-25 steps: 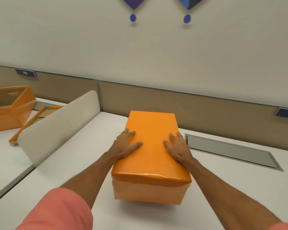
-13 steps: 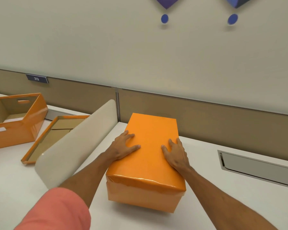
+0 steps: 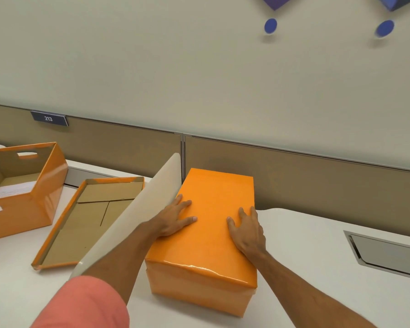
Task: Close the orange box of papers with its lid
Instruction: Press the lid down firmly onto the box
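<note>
An open orange box (image 3: 39, 204) stands on the desk at far left, with white papers (image 3: 14, 189) inside. Its orange lid (image 3: 90, 223) lies upside down beside it, brown inside facing up. Right of a low divider, a closed orange box (image 3: 213, 200) sits in front of me. My left hand (image 3: 173, 221) and my right hand (image 3: 246, 230) lie flat on its top, fingers spread, gripping nothing.
A rounded cream divider (image 3: 137, 216) runs between the two desks, and my left forearm crosses it. A grey recessed panel (image 3: 388, 252) is set into the desk at right. A brown partition with a "213" label (image 3: 49, 118) runs along the back.
The view has swung left, bringing the open box and its upturned lid further into sight. Both hands stay flat on the closed box.
</note>
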The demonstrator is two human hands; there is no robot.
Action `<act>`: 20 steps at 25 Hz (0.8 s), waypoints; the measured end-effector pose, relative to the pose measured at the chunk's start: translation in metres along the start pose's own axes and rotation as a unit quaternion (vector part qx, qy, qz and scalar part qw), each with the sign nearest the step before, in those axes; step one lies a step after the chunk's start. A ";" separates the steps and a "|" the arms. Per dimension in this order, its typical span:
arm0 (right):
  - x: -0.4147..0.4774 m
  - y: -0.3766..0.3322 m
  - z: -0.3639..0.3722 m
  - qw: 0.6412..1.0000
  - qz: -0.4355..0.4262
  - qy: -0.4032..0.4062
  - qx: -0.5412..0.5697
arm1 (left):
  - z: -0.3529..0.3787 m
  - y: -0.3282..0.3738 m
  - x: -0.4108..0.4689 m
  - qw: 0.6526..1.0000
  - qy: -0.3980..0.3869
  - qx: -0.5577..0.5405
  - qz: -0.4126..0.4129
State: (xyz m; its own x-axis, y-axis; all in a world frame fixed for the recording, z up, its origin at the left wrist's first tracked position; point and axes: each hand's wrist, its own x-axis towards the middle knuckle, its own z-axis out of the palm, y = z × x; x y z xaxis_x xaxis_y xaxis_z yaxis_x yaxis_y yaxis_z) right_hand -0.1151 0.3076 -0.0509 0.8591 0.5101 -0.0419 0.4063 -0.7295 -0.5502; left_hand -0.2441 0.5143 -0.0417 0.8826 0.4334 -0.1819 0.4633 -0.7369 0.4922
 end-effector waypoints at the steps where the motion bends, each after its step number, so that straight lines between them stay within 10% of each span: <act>1: 0.000 -0.003 0.003 1.000 0.004 0.003 -0.004 | -0.002 -0.004 0.003 1.000 -0.010 0.012 0.001; 7: 0.003 -0.019 0.014 0.995 -0.008 -0.004 -0.104 | -0.002 -0.003 0.016 0.977 0.019 0.211 0.014; 20: 0.021 -0.035 0.025 0.994 -0.031 0.017 -0.102 | 0.006 -0.012 0.029 0.982 0.089 0.164 0.028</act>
State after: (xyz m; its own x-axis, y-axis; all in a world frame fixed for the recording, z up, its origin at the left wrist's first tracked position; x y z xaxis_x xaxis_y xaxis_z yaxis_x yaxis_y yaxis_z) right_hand -0.1192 0.3558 -0.0536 0.8397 0.5427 0.0173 0.5097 -0.7769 -0.3696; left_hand -0.2235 0.5329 -0.0582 0.8929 0.4503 0.0028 0.4414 -0.8766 0.1916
